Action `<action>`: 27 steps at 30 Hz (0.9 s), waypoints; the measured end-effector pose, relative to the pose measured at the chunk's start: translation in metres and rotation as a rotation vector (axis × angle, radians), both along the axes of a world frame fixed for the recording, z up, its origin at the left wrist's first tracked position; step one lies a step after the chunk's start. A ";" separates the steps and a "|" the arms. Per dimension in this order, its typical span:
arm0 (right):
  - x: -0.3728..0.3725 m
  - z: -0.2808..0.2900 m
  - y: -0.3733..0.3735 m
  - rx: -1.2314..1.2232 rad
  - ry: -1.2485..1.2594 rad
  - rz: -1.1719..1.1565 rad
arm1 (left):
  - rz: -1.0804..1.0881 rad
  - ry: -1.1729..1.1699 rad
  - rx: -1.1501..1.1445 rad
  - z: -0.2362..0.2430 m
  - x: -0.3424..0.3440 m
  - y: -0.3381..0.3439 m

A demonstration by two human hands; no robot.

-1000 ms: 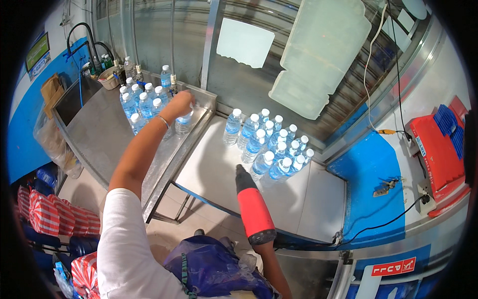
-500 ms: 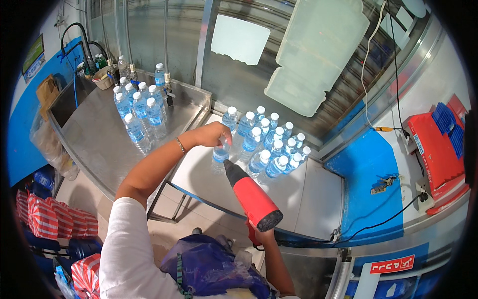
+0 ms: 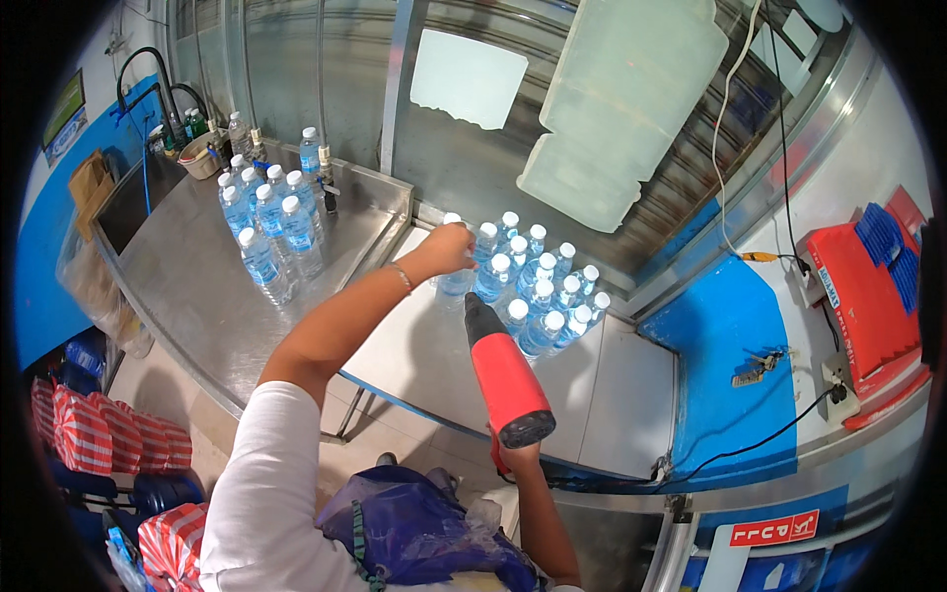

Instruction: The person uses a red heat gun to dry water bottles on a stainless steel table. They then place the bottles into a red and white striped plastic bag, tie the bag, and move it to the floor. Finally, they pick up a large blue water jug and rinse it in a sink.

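Note:
My left hand [image 3: 448, 247] is closed on a clear water bottle [image 3: 454, 283] at the left of the bottle cluster [image 3: 543, 333] on the white counter [image 3: 631, 395]; its fingertips are partly hidden. My right hand [image 3: 520, 456] holds a red heat gun [image 3: 501, 380], whose black nozzle points up toward that bottle and the ones beside it. These bottles have white caps and blue labels.
Several more bottles [image 3: 258, 261] stand on a steel sink counter [image 3: 178, 276] at the left, near taps and hoses. A metal frame wall runs behind. Cords and a red case [image 3: 853, 296] are at the right. Red checked bundles [image 3: 84, 424] lie lower left.
My left hand has moved right from the steel counter to the white counter, bringing a bottle to the cluster there. The heat gun has risen slightly toward the bottles, its nozzle following.

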State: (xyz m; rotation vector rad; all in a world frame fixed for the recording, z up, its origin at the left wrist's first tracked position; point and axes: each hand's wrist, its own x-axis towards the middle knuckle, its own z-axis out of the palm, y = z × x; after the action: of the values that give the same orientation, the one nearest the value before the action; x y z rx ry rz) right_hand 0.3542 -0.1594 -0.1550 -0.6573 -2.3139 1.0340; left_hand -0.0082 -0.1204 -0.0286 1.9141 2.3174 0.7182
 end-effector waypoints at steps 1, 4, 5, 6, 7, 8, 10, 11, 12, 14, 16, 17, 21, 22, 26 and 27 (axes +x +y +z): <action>-0.004 0.002 0.000 -0.021 0.031 0.014 | 0.085 0.010 0.042 -0.002 0.004 0.005; -0.012 0.019 -0.006 -0.167 0.075 0.049 | 0.206 0.074 0.047 -0.004 0.008 0.015; -0.014 0.026 -0.011 -0.318 0.084 0.037 | 0.201 0.028 0.061 -0.003 0.006 0.013; -0.017 0.034 -0.016 -0.468 0.092 0.023 | 0.203 -0.015 0.077 0.000 0.001 0.009; -0.020 0.040 -0.020 -0.456 0.106 0.029 | 0.192 -0.062 0.094 0.002 -0.003 0.004; -0.023 0.046 -0.025 -0.444 0.121 0.034 | 0.221 0.003 0.153 0.005 -0.012 -0.005; -0.029 0.053 -0.029 -0.409 0.139 0.036 | 0.442 0.231 0.091 0.015 -0.043 -0.033; -0.031 0.055 -0.031 -0.388 0.144 0.032 | 0.649 0.412 -0.029 0.019 -0.061 -0.051; -0.033 0.056 -0.032 -0.369 0.148 0.030 | 0.788 0.580 -0.063 0.022 -0.082 -0.075; -0.037 0.055 -0.033 -0.293 0.158 0.007 | 1.055 0.793 -0.021 0.015 -0.111 -0.118; -0.040 0.053 -0.032 -0.281 0.180 -0.008 | 0.870 0.636 -0.282 0.010 -0.141 -0.153; -0.041 0.052 -0.031 -0.311 0.194 -0.013 | 0.792 0.567 -0.402 0.006 -0.150 -0.164; -0.050 0.050 -0.028 -0.243 0.123 0.002 | 0.743 0.468 -0.066 0.001 -0.154 -0.181; -0.051 0.049 -0.027 -0.206 0.136 0.008 | 0.700 0.421 -0.026 0.004 -0.148 -0.180; -0.052 0.038 -0.026 -0.097 0.152 0.069 | 0.508 0.245 0.043 0.021 -0.110 -0.169; -0.050 0.034 -0.026 -0.064 0.139 0.086 | 0.439 0.219 0.055 0.027 -0.101 -0.164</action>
State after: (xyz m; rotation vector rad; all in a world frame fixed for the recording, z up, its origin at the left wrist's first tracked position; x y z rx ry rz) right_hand 0.3038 -0.1852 -0.1205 -0.4978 -2.2127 1.1595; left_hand -0.1096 -0.2848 -0.0019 1.5829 2.9305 0.6289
